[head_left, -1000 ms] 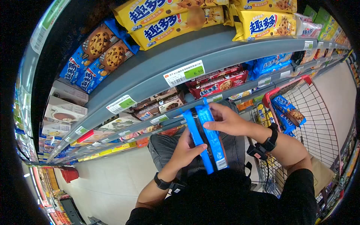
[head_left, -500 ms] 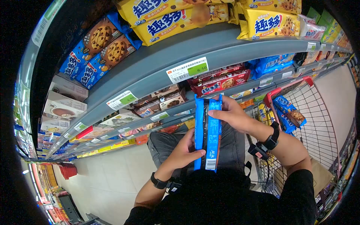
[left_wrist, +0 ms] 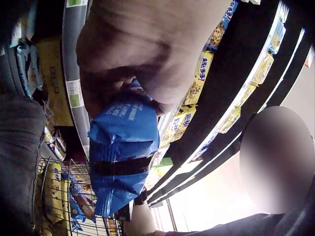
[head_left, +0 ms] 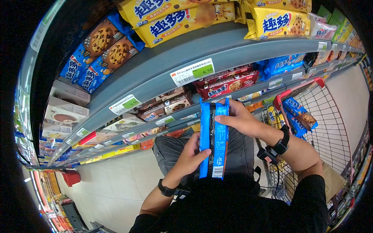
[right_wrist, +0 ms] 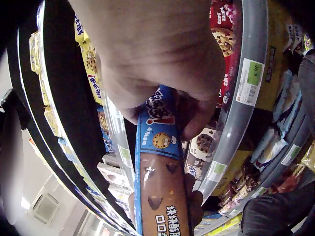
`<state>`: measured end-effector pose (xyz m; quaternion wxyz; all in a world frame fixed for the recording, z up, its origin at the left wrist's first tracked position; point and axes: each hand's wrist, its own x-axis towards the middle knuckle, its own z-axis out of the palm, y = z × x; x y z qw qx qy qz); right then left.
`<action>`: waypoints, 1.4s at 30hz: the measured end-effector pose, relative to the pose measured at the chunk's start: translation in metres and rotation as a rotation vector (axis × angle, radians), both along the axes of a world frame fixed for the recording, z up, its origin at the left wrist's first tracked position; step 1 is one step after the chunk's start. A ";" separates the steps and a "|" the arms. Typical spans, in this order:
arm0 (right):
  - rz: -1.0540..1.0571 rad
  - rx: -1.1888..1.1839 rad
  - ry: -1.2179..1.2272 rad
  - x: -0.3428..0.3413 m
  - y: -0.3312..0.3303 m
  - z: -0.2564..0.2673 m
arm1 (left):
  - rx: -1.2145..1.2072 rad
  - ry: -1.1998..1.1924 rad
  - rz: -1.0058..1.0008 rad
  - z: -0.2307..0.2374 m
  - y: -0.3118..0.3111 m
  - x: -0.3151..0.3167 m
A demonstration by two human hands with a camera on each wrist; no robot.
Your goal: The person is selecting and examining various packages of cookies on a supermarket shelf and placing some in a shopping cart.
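Note:
A blue cookie packet (head_left: 220, 145) stands lengthwise before the person's lap, its back seam and barcode facing up in the head view. My left hand (head_left: 192, 152) grips its lower left side, thumb lying on the back. Near the far end my right hand (head_left: 240, 118) holds the other side, thumb pressed close to the dark seam. In the left wrist view the crimped blue end of the packet (left_wrist: 123, 147) sticks out below the left hand (left_wrist: 142, 54). The right wrist view shows its brown and blue printed side (right_wrist: 165, 182) under the right hand (right_wrist: 157, 54).
Yellow cookie packets (head_left: 186, 23) and blue ones (head_left: 110, 58) lie on the upper shelf. Red packets (head_left: 229, 86) sit a level lower. At the right stands a wire shopping cart (head_left: 330, 105) holding blue cookie packets (head_left: 299, 116) and a yellow one (head_left: 275, 117).
Over the last second the packet has turned from a slant to nearly straight, its near end swinging left. Both hands keep their hold; the last half second shows only a slight shift.

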<state>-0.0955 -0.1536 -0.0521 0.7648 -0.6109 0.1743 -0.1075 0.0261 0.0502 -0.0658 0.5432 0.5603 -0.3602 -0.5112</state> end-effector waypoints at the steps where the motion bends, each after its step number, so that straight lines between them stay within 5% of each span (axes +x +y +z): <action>1: -0.001 0.001 0.000 0.000 0.000 0.000 | 0.001 0.000 -0.001 0.000 0.000 0.000; 7: 0.047 0.073 -0.003 0.000 0.002 0.001 | -0.002 -0.081 0.027 -0.003 0.002 -0.004; 12: 0.470 -0.120 0.054 -0.004 -0.001 -0.008 | -0.087 0.149 0.305 -0.030 0.006 -0.017; 16: 0.454 -0.341 0.029 -0.005 -0.001 -0.010 | -0.083 0.370 0.420 -0.032 0.007 -0.014; 27: 0.410 -0.468 0.044 -0.005 -0.012 0.002 | -0.252 0.381 0.601 -0.013 0.008 0.013; 42: 0.281 -0.369 -0.035 -0.005 -0.011 0.006 | -0.372 0.377 0.604 -0.016 0.013 0.010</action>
